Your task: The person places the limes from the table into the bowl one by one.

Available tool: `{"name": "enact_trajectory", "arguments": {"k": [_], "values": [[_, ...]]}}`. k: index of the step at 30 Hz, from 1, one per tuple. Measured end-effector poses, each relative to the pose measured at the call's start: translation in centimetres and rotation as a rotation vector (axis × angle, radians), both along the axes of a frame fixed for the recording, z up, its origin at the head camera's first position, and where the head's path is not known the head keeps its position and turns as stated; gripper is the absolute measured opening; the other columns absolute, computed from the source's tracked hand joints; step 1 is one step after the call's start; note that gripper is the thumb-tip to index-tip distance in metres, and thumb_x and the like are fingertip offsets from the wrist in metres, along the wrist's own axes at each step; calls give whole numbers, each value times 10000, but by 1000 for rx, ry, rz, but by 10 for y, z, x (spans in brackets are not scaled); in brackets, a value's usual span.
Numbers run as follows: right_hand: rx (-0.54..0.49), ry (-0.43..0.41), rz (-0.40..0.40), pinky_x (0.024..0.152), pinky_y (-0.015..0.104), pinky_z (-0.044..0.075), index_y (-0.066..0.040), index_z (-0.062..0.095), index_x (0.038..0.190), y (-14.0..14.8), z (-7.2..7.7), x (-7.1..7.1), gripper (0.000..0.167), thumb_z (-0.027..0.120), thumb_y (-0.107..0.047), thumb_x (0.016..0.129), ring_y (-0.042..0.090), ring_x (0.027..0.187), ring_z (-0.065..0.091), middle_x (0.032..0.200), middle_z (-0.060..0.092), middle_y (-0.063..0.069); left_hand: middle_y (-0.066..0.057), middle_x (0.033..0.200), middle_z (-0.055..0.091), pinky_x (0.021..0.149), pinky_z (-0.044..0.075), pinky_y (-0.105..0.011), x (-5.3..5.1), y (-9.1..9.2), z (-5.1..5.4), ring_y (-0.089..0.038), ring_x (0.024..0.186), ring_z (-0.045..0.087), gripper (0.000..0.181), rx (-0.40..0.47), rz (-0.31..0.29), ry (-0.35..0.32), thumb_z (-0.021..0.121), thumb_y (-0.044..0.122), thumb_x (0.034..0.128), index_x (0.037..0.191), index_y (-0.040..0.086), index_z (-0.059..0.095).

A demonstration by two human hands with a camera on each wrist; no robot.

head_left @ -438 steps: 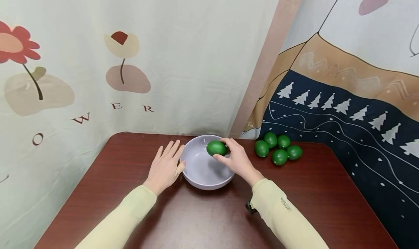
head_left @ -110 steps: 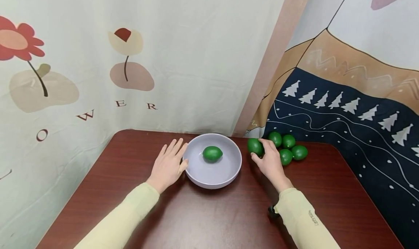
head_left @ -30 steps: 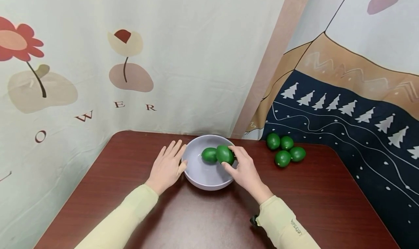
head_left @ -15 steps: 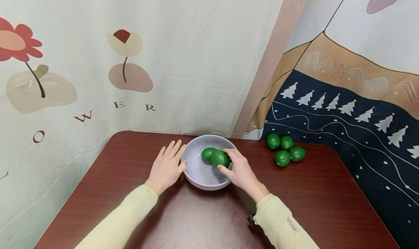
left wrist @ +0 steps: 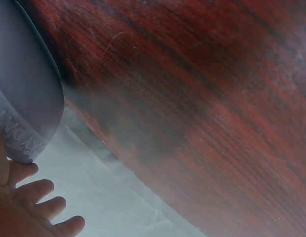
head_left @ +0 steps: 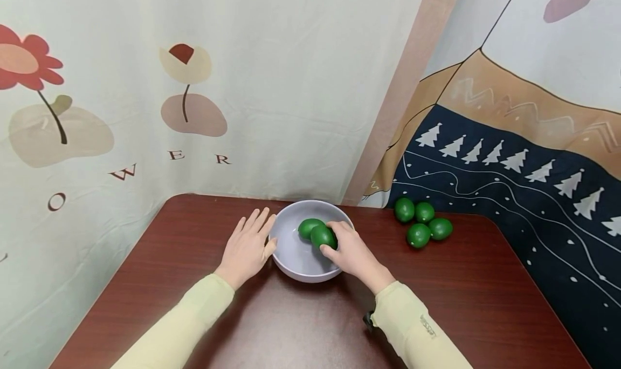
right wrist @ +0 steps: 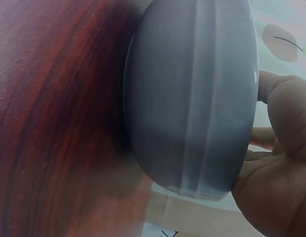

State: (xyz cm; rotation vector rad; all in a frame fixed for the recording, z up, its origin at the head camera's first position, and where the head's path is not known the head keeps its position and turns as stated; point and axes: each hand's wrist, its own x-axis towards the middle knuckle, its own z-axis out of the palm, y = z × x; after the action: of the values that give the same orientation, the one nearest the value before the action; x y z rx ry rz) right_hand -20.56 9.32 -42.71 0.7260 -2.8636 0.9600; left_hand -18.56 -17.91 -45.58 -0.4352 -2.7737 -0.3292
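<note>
A pale lavender bowl (head_left: 296,258) stands near the back edge of the table. Inside it lies one green lime (head_left: 309,227). My right hand (head_left: 350,250) reaches over the bowl's right rim and holds a second lime (head_left: 322,237) between thumb and fingers, low in the bowl and against or just in front of the first. My left hand (head_left: 246,247) has its fingers straight and spread at the bowl's left side, thumb by the rim. In the right wrist view the bowl's outer wall (right wrist: 192,98) hides the held lime.
Several more limes, among them a near one (head_left: 418,235), sit in a cluster on the dark red wooden table (head_left: 301,326) to the right of the bowl. A patterned curtain (head_left: 271,88) hangs directly behind the table's back edge.
My right hand has taken a lime from the right-hand cluster, brought it left over the bowl and, in the last second, lowered it beside the first lime. My left hand stays in place.
</note>
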Motion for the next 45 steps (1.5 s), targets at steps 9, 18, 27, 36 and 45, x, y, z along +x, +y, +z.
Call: {"name": "enact_trajectory", "arguments": {"k": [9,18,27,36,45], "values": [[102,-14,13,954,459,528,56,543,1385,-7,3,-3,512,700,-184,962,303,1071,592,1287,597,217,-186,1616,410,1240,251,-576,0,-1,-1,-384,1526,322,589,-7,4,0,553,301,1014,1531,29,483],[248,-72,-30,922,471,549,105,508,1339,-19,7,-6,469,670,-159,986,321,1016,608,1201,561,247,-187,1614,414,1236,259,-578,0,-2,-2,-386,1523,328,587,-6,1,7,551,302,1013,1528,29,487],[298,-103,-70,938,482,564,103,492,1308,-28,5,-8,452,678,-147,980,362,1030,654,1226,555,275,-185,1610,422,1235,263,-575,0,0,-3,-381,1522,333,587,-9,-1,11,554,298,1011,1530,33,488],[307,-41,-102,900,481,582,109,513,1240,-32,3,-8,409,690,-151,978,381,987,671,1168,573,275,-186,1608,424,1231,265,-579,-1,0,-3,-387,1518,337,586,-8,-2,18,547,297,1008,1524,26,493],[315,168,-84,812,438,604,93,590,1138,-29,-4,-5,376,784,-117,894,349,889,668,1040,582,231,-186,1610,421,1236,261,-573,0,0,-2,-384,1522,332,584,-1,-3,15,552,295,1012,1526,26,491]]}}
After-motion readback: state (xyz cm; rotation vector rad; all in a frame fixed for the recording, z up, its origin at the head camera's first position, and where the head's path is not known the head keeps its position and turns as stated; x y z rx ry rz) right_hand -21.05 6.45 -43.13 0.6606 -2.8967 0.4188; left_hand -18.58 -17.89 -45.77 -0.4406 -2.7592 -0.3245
